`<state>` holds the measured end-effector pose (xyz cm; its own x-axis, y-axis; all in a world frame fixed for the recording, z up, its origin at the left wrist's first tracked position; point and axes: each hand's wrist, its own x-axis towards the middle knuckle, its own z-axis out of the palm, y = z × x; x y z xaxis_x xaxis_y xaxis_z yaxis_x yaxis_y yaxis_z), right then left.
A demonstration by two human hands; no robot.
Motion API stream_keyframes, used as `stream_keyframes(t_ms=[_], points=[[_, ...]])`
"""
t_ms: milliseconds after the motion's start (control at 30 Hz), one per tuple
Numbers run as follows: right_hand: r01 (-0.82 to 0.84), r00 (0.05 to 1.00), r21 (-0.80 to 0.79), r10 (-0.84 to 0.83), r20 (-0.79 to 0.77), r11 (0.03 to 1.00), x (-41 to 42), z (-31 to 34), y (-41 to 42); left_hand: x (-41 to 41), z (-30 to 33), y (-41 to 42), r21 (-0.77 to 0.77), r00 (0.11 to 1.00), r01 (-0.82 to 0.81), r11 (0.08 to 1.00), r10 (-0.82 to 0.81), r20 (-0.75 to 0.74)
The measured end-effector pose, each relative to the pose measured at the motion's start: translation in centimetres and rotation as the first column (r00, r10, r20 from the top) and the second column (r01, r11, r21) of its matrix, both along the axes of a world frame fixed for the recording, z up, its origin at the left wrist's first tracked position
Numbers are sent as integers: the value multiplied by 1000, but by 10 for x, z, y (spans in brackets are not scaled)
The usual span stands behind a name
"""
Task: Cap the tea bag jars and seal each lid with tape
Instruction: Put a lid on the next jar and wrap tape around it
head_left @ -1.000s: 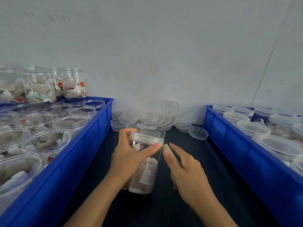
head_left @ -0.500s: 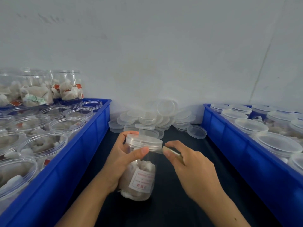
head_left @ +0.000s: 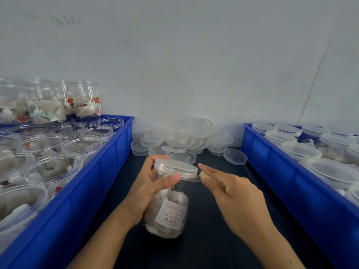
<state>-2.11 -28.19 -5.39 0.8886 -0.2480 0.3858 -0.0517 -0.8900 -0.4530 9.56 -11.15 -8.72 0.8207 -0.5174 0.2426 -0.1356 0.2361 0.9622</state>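
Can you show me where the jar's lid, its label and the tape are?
lid (head_left: 175, 167), head view, top face.
label (head_left: 171, 214), head view, middle of the sticker.
tape (head_left: 191, 179), head view, stretched strip beside the lid.

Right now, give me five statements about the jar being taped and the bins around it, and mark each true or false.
1. The left hand grips the jar being worked on. True.
2. That jar has no lid on it. False: a clear lid sits on top.
3. The right hand pinches a strip of tape running to the lid's rim. True.
4. The jars in the left bin are all capped. False: the near ones stand open.
5. Loose lids are piled against the wall between the two bins. True.
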Motion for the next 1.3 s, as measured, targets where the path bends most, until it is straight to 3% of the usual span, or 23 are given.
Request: stream_keyframes(t_ms=[333, 567, 700, 767, 833, 967, 1133, 1300], points=[[-42, 998, 69, 45, -41, 997, 7, -9, -2, -8, 1, 1, 21, 996, 87, 996, -88, 13], [-57, 998, 154, 58, 1, 986, 10, -16, 2, -11, -2, -7, 3, 999, 8, 1000, -8, 53], [-54, 998, 176, 52, 18, 983, 10, -17, 4, -10, -3, -7, 67, 989, -90, 994, 81, 125], [-57, 998, 184, 51, 34, 981, 10, -19, 9, -8, -2, -5, 119, 936, -234, 965, 190, 297], [-41, 998, 182, 33, 46, 982, 10, -22, 13, -9, 1, -6, 108, 821, -429, 897, 338, 460], [-33, 995, 167, 18, 95, 985, 10, -27, 25, -25, 9, -20, 132, 623, -690, 712, 491, 609], [-121, 983, 74, 109, 147, 990, 8, -23, 36, -35, 14, -29, 427, 714, -683, 593, 418, 562], [-177, 975, 23, 172, 144, 984, 4, -16, 44, -21, 17, -19, 362, 836, -540, 760, 433, 337]])
